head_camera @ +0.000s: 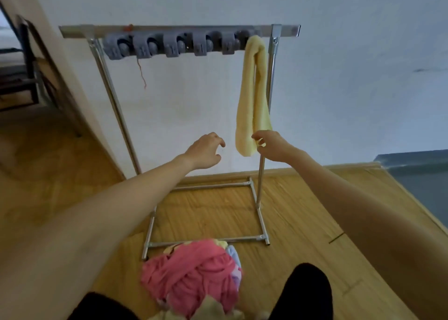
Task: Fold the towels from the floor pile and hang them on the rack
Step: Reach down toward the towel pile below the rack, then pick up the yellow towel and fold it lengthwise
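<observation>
A folded yellow towel (pixel 253 96) hangs from the right end of the metal rack (pixel 184 30), below a row of grey clips (pixel 169 45). My right hand (pixel 271 146) is at the towel's lower end, fingers curled against its edge. My left hand (pixel 206 152) hovers just left of the towel with loosely curled fingers and holds nothing. On the floor between my knees lies the pile of towels (pixel 194 276), a pink one on top, with pale yellow and lilac ones beneath.
The rack stands against a white wall (pixel 339 77) on a wooden floor (pixel 303 222). Its base frame (pixel 263 225) reaches toward the pile. A dark chair (pixel 26 72) shows through the doorway at left. A grey-blue object (pixel 417 174) sits at right.
</observation>
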Tool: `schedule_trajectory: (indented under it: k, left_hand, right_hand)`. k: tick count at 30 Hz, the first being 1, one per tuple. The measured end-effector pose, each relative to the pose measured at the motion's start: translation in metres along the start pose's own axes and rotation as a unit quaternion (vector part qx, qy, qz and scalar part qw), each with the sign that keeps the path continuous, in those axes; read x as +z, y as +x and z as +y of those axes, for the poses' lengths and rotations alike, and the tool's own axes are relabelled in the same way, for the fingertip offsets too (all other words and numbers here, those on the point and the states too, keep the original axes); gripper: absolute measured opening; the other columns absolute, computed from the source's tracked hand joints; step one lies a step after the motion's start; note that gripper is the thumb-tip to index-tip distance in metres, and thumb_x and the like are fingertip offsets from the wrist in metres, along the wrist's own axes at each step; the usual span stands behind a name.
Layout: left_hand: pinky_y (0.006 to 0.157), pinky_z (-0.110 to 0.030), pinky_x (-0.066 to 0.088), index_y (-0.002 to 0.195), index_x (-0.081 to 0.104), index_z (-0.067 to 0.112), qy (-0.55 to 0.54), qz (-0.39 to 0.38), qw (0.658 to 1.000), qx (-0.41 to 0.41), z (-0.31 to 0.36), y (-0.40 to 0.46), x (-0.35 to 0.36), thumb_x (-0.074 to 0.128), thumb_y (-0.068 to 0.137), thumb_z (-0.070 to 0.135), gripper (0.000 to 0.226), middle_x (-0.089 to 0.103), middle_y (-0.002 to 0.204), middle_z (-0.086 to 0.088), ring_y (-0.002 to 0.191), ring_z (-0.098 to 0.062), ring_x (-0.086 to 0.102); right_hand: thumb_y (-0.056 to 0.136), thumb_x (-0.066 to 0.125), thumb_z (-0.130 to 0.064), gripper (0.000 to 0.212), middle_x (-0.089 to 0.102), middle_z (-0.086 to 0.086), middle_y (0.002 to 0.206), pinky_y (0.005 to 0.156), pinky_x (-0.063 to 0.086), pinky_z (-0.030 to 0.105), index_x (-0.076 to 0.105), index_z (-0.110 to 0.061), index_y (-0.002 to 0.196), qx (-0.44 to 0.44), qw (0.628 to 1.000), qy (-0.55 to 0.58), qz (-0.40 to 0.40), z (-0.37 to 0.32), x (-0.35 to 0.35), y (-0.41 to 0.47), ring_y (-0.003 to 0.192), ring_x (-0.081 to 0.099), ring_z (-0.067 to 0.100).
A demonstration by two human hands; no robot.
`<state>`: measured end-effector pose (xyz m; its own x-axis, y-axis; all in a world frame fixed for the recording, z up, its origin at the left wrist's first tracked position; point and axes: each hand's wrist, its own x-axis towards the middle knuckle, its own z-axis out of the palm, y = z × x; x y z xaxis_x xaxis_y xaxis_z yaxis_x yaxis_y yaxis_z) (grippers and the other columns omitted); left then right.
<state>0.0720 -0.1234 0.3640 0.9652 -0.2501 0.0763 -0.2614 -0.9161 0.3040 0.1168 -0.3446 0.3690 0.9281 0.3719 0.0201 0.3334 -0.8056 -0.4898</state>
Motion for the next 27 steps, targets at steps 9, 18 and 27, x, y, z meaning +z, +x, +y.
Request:
schedule_trajectory:
  k: [9, 18, 27]
  left_hand:
    - [0.102, -0.036, 0.039, 0.123, 0.058, 0.006, -0.041, -0.051, 0.993, -0.094, -0.048, -0.152, 0.084, 0.06, 0.083, 0.008, 0.041, 0.05, 0.131, -0.014, 0.123, -0.028, 0.048]
    - [0.091, -0.033, 0.041, 0.117, 0.061, 0.004, -0.082, -0.145, 0.973, -0.162, -0.103, -0.217, 0.2, 0.058, 0.083, 0.009, 0.034, 0.053, 0.125, -0.014, 0.114, -0.029, 0.053]
    - [0.062, -0.036, 0.036, 0.064, 0.044, 0.013, -0.145, -0.303, 0.921, -0.198, -0.145, -0.229, 0.341, 0.055, 0.081, 0.008, 0.021, 0.048, 0.072, -0.004, 0.075, -0.028, 0.052]
  right_hand:
    - [0.088, 0.053, -0.009, 0.048, 0.048, 0.014, 0.138, 0.097, 0.039, 0.032, 0.045, -0.004, 0.135, -0.009, 0.982, -0.069, -0.177, -0.034, 0.156, -0.094, 0.125, 0.047, 0.029]
    - [0.087, 0.048, -0.005, 0.037, 0.057, 0.016, 0.123, 0.077, 0.041, 0.029, 0.052, -0.002, 0.123, 0.042, 0.948, -0.036, -0.312, 0.003, 0.298, -0.136, 0.104, 0.054, 0.027]
    - [0.088, 0.048, -0.003, 0.039, 0.054, 0.016, 0.127, 0.088, 0.043, 0.033, 0.048, -0.002, 0.127, 0.128, 0.905, 0.015, -0.406, 0.057, 0.422, -0.137, 0.117, 0.052, 0.032]
